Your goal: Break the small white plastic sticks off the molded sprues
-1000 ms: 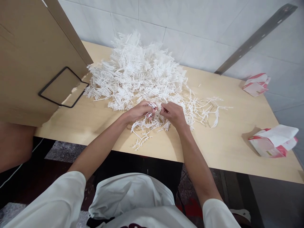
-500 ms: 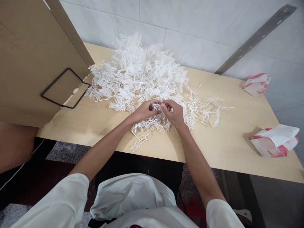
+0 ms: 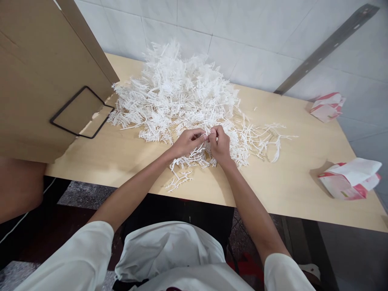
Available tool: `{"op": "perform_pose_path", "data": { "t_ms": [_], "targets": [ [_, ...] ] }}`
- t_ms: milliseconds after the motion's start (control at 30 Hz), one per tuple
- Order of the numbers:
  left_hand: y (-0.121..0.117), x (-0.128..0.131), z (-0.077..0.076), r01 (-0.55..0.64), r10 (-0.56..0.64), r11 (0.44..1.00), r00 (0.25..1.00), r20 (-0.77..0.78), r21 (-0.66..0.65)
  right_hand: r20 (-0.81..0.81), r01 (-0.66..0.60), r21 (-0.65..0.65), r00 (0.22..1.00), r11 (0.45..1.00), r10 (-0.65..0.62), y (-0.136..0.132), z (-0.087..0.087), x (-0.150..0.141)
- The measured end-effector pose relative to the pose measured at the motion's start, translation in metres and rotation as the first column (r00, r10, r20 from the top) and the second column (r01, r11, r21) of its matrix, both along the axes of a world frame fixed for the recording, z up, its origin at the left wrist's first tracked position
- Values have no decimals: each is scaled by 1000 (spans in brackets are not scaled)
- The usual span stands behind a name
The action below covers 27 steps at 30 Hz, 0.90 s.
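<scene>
Both hands meet over the near side of a big heap of white branching plastic sprigs. My left hand has thumb and forefinger pinched together on a thin white sprig, most of it hidden by the fingers. Fingertips almost touching the left ones, my right hand is closed with its fingers curled in; a small white bit shows at its thumb, apparently part of the same sprig. Below the hands lie more loose sprigs near the table's front edge. A longer, sparser branch spreads out to the right.
A cardboard box stands at the left with a black wire frame against it. Two red-and-white paper packets sit on the right of the wooden table. Behind is a tiled wall. Someone else's bare limb shows at far left.
My right hand has curled its fingers more tightly and turned slightly. My left hand stays nearly in place, still pinching. The heap looks the same.
</scene>
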<state>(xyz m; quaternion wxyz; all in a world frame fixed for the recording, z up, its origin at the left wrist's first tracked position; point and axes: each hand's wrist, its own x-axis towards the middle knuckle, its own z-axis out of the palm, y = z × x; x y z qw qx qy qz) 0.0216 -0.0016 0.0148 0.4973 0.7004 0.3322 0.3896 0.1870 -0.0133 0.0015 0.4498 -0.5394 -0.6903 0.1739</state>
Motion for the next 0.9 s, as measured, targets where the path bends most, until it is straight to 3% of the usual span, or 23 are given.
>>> {"op": "perform_pose_path", "data": {
  "t_ms": [133,267,467,600,667,767,900],
  "targets": [
    [0,0,4,31,-31,999,1000,2,11,-348,-83,-186,937,979,14,-3,5,-14],
    [0,-3,6,85,-83,996,993,78,-23,-565,-203,-304,825,931,-4,-3,11,-22],
    [3,-9,2,120,-112,990,988,109,-75,-750,-366,-424,655,829,-95,-4,12,-25],
    [5,-12,0,171,-152,980,975,164,-103,-772,-438,-455,627,775,-99,-6,17,-23],
    [5,-12,-2,181,-156,974,972,178,-134,-775,-440,-429,628,789,-71,-5,19,-19],
    [4,-9,-4,125,-89,976,977,196,-180,-760,-372,-342,650,863,-21,-1,19,-12],
    [6,-5,-6,32,-3,983,987,160,-178,-640,-235,-224,767,946,40,2,15,-8]
  ]
}}
